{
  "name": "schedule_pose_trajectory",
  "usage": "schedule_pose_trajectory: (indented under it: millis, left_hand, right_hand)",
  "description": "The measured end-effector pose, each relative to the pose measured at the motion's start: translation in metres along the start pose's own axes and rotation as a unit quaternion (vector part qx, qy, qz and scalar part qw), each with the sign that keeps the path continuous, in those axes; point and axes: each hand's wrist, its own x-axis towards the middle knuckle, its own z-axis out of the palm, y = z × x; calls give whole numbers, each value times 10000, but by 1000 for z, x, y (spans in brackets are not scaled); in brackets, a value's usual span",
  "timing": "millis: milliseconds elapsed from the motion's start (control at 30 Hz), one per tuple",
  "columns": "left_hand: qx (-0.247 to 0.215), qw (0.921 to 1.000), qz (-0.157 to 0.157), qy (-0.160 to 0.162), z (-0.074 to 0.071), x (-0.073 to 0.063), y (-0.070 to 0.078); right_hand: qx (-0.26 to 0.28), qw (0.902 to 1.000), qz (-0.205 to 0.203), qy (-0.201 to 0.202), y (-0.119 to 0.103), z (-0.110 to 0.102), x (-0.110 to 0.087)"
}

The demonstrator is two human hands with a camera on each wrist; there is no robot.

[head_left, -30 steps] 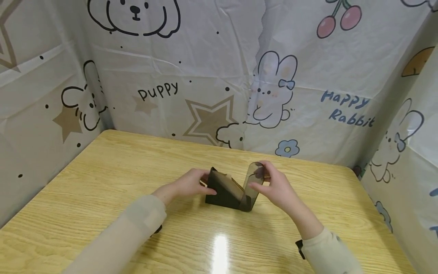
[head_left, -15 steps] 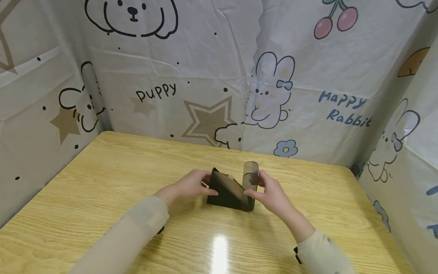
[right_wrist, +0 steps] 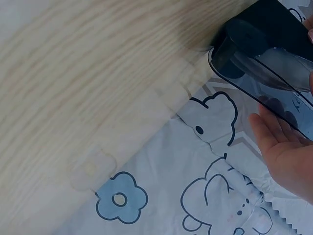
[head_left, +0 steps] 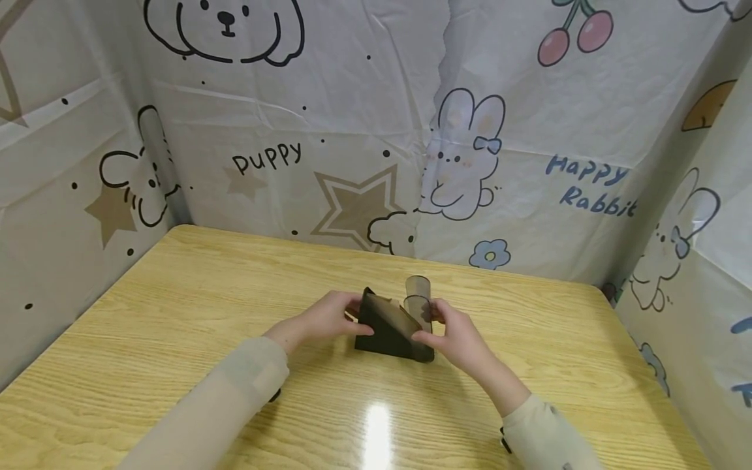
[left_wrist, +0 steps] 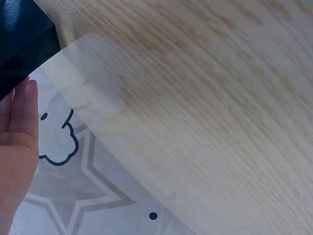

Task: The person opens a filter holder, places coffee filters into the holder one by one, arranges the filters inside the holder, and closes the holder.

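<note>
A black wedge-shaped box [head_left: 384,334] stands on the table, with a smoky see-through lid [head_left: 418,287] hinged at its lower right end. The lid stands partly raised, close over the box's sloping top. Something tan and flat [head_left: 395,307] shows inside; its kind is unclear. My left hand [head_left: 323,318] holds the box's tall left end, thumb on the near side and fingers behind. My right hand [head_left: 464,334] holds the lid between the thumb in front and the fingers behind. In the right wrist view, fingertips show through the clear lid [right_wrist: 279,100].
The box rests mid-table on a light wood-grain tabletop [head_left: 235,274]. A white cloth [head_left: 352,117] printed with cartoon animals hangs behind it and along both sides. Lamp glare [head_left: 377,431] shines on the wood near the front.
My right hand has swung the lid leftward, from leaning out to the right to nearly over the box's slope. The left hand keeps its hold on the box.
</note>
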Motion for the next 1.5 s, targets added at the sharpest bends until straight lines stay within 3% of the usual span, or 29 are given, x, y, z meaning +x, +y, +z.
schedule_pose_trajectory:
  millis: [833, 1500]
  left_hand:
    - [6, 10000, 74, 2, 0, 0, 0]
    - [6, 9998, 181, -18, 0, -1, -1]
  right_hand:
    - [-174, 9992, -342, 72, 4, 11, 0]
    - [-552, 9983, -124, -121, 4, 21, 1]
